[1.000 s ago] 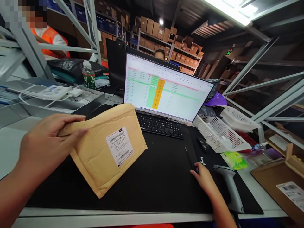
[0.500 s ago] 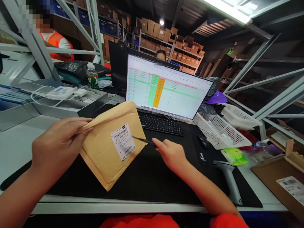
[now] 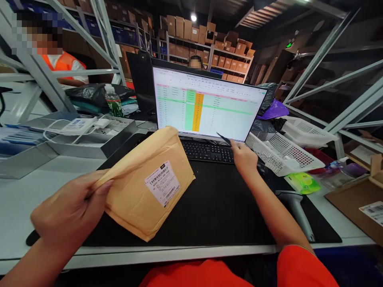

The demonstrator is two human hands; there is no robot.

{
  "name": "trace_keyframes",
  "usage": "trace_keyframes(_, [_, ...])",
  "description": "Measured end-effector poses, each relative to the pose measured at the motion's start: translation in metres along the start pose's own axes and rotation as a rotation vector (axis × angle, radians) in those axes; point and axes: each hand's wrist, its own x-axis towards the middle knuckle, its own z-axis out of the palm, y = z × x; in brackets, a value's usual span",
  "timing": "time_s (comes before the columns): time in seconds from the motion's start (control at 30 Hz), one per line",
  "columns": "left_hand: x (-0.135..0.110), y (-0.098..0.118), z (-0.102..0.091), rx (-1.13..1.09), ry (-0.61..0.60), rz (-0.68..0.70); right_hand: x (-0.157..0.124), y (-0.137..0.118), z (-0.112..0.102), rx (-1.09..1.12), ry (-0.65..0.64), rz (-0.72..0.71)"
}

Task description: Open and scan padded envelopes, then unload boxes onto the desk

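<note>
My left hand (image 3: 72, 203) pinches the upper left corner of a yellow padded envelope (image 3: 128, 203), holding it tilted above the black desk mat (image 3: 215, 207). A white printed label (image 3: 163, 184) with barcodes is stuck on the envelope's front. Closed around a slim, dark, pointed tool (image 3: 224, 138), my right hand (image 3: 245, 157) is in front of the monitor's lower right edge. The tool's tip points up and left, apart from the envelope. Whether it is a pen or tweezers I cannot tell.
Behind the envelope are a keyboard (image 3: 206, 152) and a monitor (image 3: 206, 103) with a spreadsheet. White perforated baskets (image 3: 281, 159), a barcode scanner (image 3: 296, 211) and a cardboard box (image 3: 350, 203) are on the right. Grey trays (image 3: 89, 147) and a bottle (image 3: 113, 101) stand left. Two people are beyond.
My right hand has moved the dark tool up and right, away from the label, to in front of the monitor. My left hand still holds the envelope, now slightly lower. The view has shifted slightly.
</note>
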Motion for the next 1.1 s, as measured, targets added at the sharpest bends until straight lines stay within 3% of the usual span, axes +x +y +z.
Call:
trace_keyframes(0.07, [0.004,0.000,-0.001,-0.004,-0.016,0.001,-0.020,0.028,0.014,-0.061,-0.124,0.133])
trace_keyframes(0.13, [0.016,-0.001,-0.001,-0.034,-0.077,0.007,-0.050,0.042,0.026,-0.078,-0.284,0.157])
trace_keyframes(0.2, [0.037,-0.002,-0.003,-0.033,-0.189,-0.042,-0.078,0.046,0.033,-0.082,-0.463,0.127])
trace_keyframes(0.27, [0.063,0.001,-0.005,0.014,-0.333,-0.105,-0.096,0.040,0.032,-0.091,-0.534,0.090])
trace_keyframes(0.37, [0.100,0.018,-0.006,0.246,-0.581,-0.148,-0.094,0.013,0.011,0.022,-0.342,-0.036])
trace_keyframes(0.43, [0.115,0.031,-0.001,0.439,-0.718,-0.064,-0.078,-0.017,-0.011,0.266,-0.207,-0.218])
trace_keyframes(0.5, [0.118,0.038,0.008,0.552,-0.772,0.094,-0.058,-0.055,-0.029,0.560,-0.196,-0.452])
trace_keyframes(0.63, [0.104,0.029,0.018,0.620,-0.681,0.293,-0.021,-0.136,-0.038,0.728,-0.119,-0.800])
trace_keyframes(0.77, [0.088,0.016,0.004,0.602,-0.543,0.349,0.002,-0.194,-0.034,0.646,0.072,-0.978])
trace_keyframes(0.9, [0.077,0.016,-0.014,0.510,-0.602,0.328,0.007,-0.211,-0.052,0.527,0.201,-1.054])
trace_keyframes(1.1, [0.064,0.025,-0.025,0.519,-0.681,0.280,0.000,-0.184,-0.084,0.573,0.215,-1.240])
